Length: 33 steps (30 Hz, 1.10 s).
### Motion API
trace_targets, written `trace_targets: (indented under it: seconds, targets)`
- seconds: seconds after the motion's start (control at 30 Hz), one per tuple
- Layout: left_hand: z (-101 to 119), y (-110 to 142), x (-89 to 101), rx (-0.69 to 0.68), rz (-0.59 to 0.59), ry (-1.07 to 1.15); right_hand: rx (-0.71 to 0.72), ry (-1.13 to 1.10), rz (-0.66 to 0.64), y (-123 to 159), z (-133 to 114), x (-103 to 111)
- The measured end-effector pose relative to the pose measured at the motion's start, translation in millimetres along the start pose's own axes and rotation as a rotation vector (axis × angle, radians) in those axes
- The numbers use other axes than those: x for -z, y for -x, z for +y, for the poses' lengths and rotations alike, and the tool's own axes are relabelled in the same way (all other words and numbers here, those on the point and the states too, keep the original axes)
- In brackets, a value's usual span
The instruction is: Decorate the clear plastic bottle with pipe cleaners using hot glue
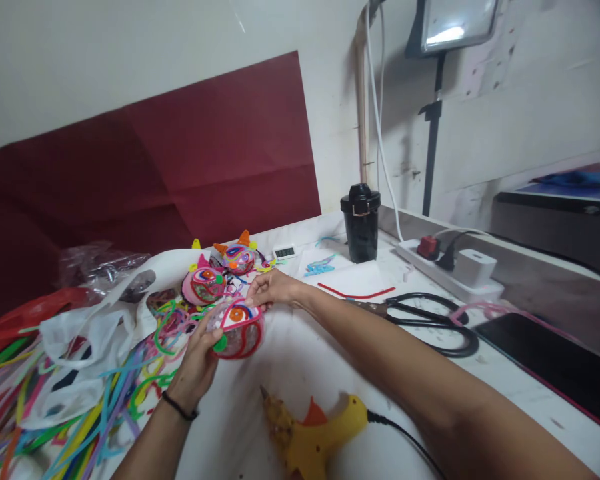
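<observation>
My left hand (pixel 203 357) is wrapped round the left side of a round craft figure (pixel 241 330), with a see-through body, pink-red trim, an orange-and-blue eye and a green ball nose. At its upper right edge, my right hand (pixel 270 290) has its fingers curled in and pressed to the rim; any small piece between them is hidden. Just behind stand two similar figures, a pink-eared one (pixel 204 283) and an orange-horned one (pixel 239 259). In front of my hands lies a yellow hot glue gun (pixel 325 437), its nozzle pointing up and left.
Pipe cleaners (pixel 100 407) and white plastic bags (pixel 75 353) crowd the left. To the right lie black-handled scissors (pixel 425 323), a red pipe cleaner (pixel 355 293), a phone (pixel 555 360) and a power strip (pixel 447 277). A black lidded cup (pixel 361 230) stands behind.
</observation>
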<state>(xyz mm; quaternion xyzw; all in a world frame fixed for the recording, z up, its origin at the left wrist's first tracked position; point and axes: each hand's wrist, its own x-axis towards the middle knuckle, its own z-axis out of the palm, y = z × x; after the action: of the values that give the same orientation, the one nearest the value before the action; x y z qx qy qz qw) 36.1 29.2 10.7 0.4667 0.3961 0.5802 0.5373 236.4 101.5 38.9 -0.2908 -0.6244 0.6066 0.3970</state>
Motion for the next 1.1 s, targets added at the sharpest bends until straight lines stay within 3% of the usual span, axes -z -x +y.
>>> trace_targets:
  seconds: [0.33,0.57,0.73,1.1]
  targets:
    - [-3,-5,16.2,0.007,-0.049,0.026,-0.027,-0.061,-0.018,-3,6,-7]
    - [0,-5,18.4,0.03,-0.093,0.032,-0.031,-0.052,-0.118,1,2,-1]
    - [-2,-5,23.6,0.047,-0.104,0.061,-0.032,0.005,-0.184,3,2,4]
    - [4,-4,24.8,0.031,-0.207,0.116,-0.061,0.16,-0.177,6,-1,6]
